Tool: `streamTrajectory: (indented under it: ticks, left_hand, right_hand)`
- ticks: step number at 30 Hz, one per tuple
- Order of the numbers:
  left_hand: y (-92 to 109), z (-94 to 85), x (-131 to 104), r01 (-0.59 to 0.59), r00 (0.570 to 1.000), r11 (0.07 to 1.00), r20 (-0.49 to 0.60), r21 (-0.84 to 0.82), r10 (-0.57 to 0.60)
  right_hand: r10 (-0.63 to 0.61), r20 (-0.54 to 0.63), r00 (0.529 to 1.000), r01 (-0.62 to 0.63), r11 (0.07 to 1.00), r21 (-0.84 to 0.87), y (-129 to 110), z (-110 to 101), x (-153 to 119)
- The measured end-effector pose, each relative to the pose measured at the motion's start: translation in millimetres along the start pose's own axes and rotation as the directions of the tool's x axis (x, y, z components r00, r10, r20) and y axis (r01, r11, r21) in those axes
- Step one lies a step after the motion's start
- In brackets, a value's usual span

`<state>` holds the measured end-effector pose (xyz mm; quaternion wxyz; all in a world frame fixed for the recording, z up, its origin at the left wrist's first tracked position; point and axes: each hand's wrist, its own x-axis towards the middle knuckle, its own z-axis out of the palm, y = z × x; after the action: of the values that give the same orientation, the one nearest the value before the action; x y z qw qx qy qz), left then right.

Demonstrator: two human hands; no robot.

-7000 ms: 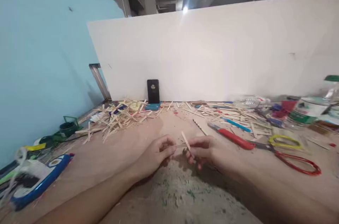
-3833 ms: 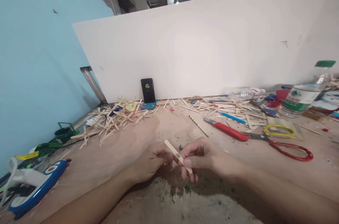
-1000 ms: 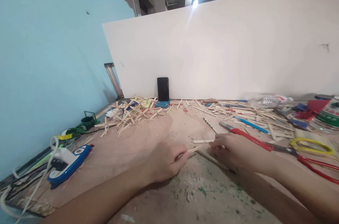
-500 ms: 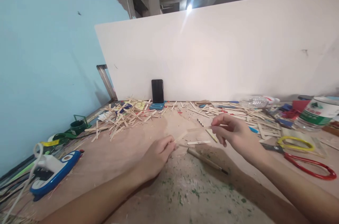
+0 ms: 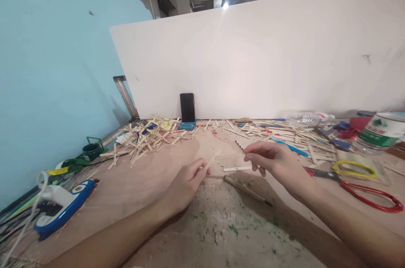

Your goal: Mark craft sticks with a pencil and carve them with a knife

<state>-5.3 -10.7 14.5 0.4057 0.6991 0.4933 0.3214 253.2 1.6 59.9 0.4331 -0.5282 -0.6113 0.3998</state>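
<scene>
Between finger and thumb, my left hand pinches a pale wooden craft stick that slants up to the right. My right hand is closed on the end of a second pale strip, blurred, which looks like another craft stick. The free ends of the two come close together; whether they touch I cannot tell. Below them lies a craft stick with a dark mark at its middle. A striped pencil is partly hidden by my right hand. Nearer me lies a wooden-handled tool with a dark tip.
Scissors with yellow and red handles lie right, beside a blue pen-like stick. Loose craft sticks heap at back left, more at back right. A phone stands against the white board. A power strip sits left.
My right hand has moved left with its strip, bringing it nearer the stick in my left hand. More of the blue pen-like stick shows now. My left hand has hardly moved.
</scene>
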Motion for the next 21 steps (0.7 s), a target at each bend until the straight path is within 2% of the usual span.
streamTrajectory:
  ticks: [8,21]
  left_hand:
    - [3.0,-1.8,-1.5,-0.046,0.998,0.997,-0.037,0.060,0.048]
    - [-2.7,2.0,-1.2,-0.056,0.998,0.998,-0.024,-0.004,0.056]
  right_hand:
    - [0.028,0.026,0.999,-0.026,0.998,-0.060,-3.1,2.9,0.3]
    - [0.092,0.096,0.991,-0.085,0.993,-0.079,4.2,3.4,0.8]
